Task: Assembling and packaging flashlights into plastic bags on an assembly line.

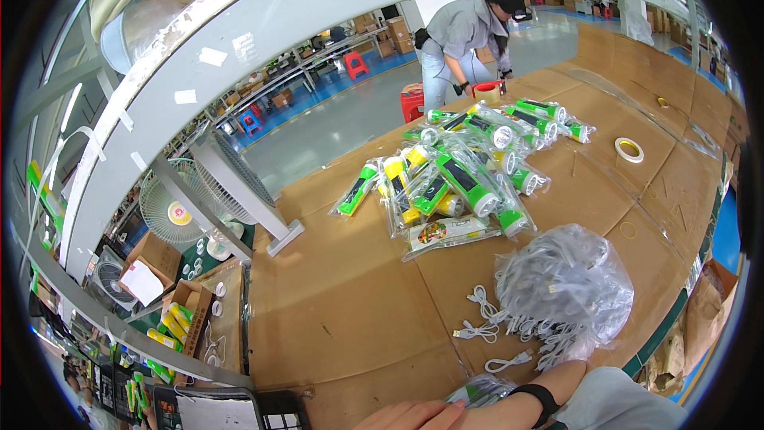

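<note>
At the lower edge, my left hand (414,416) shows only in part, its fingers closed together at a clear plastic bag (481,389) with something greenish-grey inside. My right forearm, wearing a black wristband, comes in from the lower right. The right hand (497,414) lies beside the same bag, its fingers cut off by the picture's edge. Just beyond the arm, a large clear bag of white charging cables (565,291) spills its ends onto the cardboard. Loose coiled cables (479,330) and a single white cable (508,362) lie left of it.
Bagged green and yellow flashlights (465,179) are heaped mid-table on a cardboard cover (334,295). A tape roll (629,150) lies at right. A grey metal frame (183,103) arches overhead. Fans and a box of flashlights (177,320) stand left. Another person (461,40) bends over beyond the table.
</note>
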Available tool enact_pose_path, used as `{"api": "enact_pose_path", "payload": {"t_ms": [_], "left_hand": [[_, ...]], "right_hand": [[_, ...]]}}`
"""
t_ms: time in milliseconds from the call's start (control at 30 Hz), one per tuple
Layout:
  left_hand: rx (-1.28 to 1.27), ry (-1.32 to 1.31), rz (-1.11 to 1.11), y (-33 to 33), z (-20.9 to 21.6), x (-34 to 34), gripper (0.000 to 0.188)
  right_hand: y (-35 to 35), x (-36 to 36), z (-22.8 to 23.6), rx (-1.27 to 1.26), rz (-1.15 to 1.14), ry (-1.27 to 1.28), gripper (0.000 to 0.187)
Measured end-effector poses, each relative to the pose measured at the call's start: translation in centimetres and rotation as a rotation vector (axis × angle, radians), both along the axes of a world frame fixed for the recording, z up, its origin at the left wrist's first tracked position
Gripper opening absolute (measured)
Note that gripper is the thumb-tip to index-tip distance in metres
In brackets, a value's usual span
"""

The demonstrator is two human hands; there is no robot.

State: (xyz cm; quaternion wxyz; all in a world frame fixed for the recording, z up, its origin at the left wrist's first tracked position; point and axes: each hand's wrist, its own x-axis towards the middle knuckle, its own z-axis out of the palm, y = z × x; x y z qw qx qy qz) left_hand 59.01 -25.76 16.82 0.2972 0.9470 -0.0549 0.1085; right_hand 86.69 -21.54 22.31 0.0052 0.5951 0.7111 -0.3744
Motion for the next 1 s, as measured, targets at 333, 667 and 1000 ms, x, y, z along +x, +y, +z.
{"api": "enact_pose_path", "payload": {"t_ms": [333, 667, 1000], "left_hand": [[-0.005, -0.035, -0.035, -0.2, -0.7, 0.9, 0.065], [-0.004, -0.07, -0.062, -0.3, -1.3, 1.7, 0.064], [-0.005, -0.103, -0.07, -0.4, -1.9, 2.7, 0.064]], "right_hand": [[-5.2, -7.3, -2.8, 0.117, -0.034, 0.025, 0.044], [-9.0, -11.9, -4.8, 0.24, -0.058, 0.051, 0.043], [-11.6, -14.0, -6.3, 0.359, -0.063, 0.084, 0.043]]}}
